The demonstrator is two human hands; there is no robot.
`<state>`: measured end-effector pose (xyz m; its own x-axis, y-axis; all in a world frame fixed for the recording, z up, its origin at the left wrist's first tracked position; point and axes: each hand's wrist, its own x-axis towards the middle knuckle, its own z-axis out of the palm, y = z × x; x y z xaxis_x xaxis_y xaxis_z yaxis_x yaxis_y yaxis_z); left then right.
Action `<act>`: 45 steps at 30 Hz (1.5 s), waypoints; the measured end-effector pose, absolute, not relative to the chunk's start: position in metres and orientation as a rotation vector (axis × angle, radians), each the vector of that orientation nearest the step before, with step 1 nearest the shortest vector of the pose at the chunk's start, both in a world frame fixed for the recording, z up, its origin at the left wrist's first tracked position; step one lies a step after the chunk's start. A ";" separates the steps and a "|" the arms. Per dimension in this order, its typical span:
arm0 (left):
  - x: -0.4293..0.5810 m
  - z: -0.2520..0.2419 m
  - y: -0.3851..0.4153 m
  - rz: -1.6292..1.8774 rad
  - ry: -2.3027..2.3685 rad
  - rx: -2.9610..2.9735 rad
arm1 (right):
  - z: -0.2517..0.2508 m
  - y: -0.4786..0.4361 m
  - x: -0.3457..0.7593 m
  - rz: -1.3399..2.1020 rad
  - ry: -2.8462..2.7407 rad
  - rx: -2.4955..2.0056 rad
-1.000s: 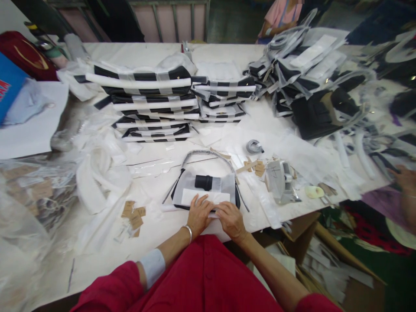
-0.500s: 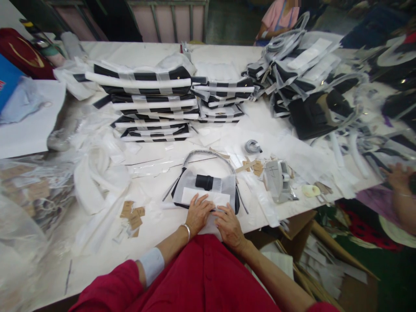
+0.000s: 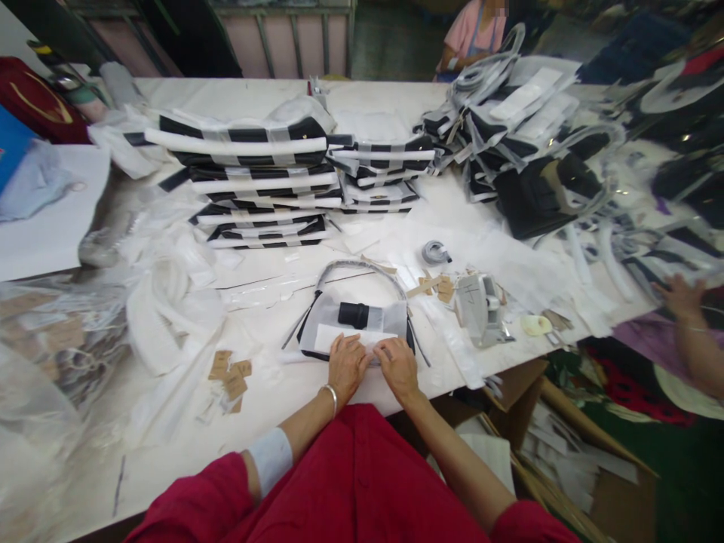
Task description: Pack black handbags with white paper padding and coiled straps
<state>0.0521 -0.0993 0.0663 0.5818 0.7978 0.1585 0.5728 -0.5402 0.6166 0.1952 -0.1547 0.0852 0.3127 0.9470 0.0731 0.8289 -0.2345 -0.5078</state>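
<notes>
A small black handbag (image 3: 408, 332) lies on the white table before me, its front covered by thin whitish wrapping (image 3: 326, 308). A black strap tab (image 3: 354, 314) shows on top, and a white paper strip (image 3: 325, 338) lies across the lower part. The wrapped handle (image 3: 362, 263) arches away from me. At the bag's near edge, my left hand (image 3: 346, 366) has its fingers bent over the wrapping. Close beside it, my right hand (image 3: 399, 367) pinches the wrapping, fingertips pressed together. What lies under the fingers is partly hidden.
Stacked black bags with white padding (image 3: 249, 166) stand behind. A tape dispenser (image 3: 480, 309), tape roll (image 3: 435, 253) and brown tags (image 3: 229, 375) lie around. More bags (image 3: 543, 192) pile up at right. A co-worker's hand (image 3: 685, 296) is at the right edge. An open carton (image 3: 599, 483) stands below.
My right hand's fingers have drawn together into a pinch at the bag's near edge. My left hand's fingers have bent more and moved slightly right. The bag has stayed in place.
</notes>
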 end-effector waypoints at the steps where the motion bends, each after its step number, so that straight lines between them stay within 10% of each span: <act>1: 0.054 0.067 -0.099 0.590 1.105 2.294 | 0.084 -0.152 0.197 0.353 -1.576 -2.166; 45: 0.032 0.053 -0.093 0.484 0.650 2.653 | 0.083 -0.118 0.235 0.631 -1.214 -2.242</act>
<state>0.0318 -0.0927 0.0533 0.8348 0.4961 0.2386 0.3707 -0.8270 0.4226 0.2348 -0.1182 0.0828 0.4926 0.8561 -0.1563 0.6195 -0.4711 -0.6279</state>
